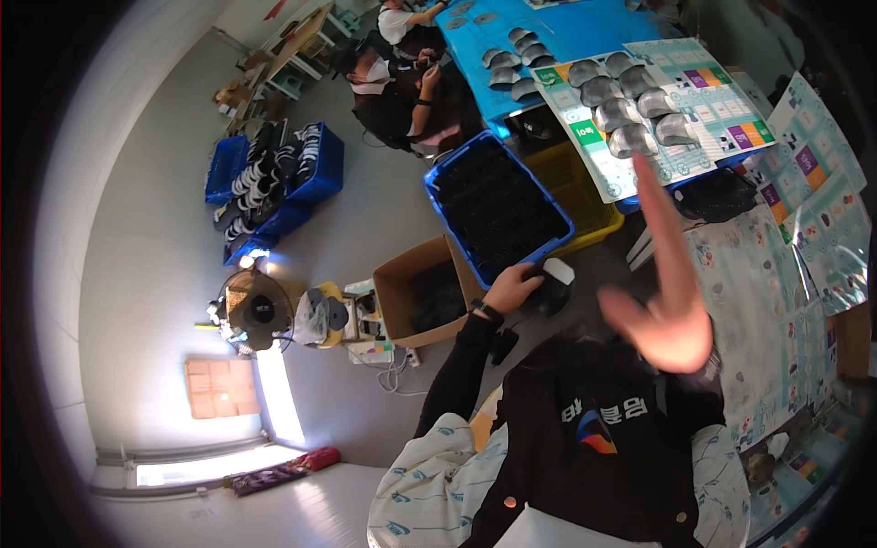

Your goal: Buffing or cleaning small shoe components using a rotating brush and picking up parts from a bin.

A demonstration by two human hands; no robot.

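Black apron, one, on my body, coloured emblem at the chest. My right hand, raised, blurred, spread wide with thumb apart from the fingers, holding nothing; its longest fingertip overlaps the view of the grey curved pieces, contact not possible to tell. My left hand, black band at the wrist, closed on one black piece with a pale patch, held just off the near end of a blue crate. Said crate: filled with dark items, tilted in view, a yellow crate beside and partly behind it. Cardboard box, open, dark contents, left of the crate. Printed sheet, pale, bearing the grey curved pieces in rows. Blue table, more such pieces on top. Fan, round, at left. Seated person, hands raised together; a second person beyond. Blue bins, several, with stacked dark and pale goods.
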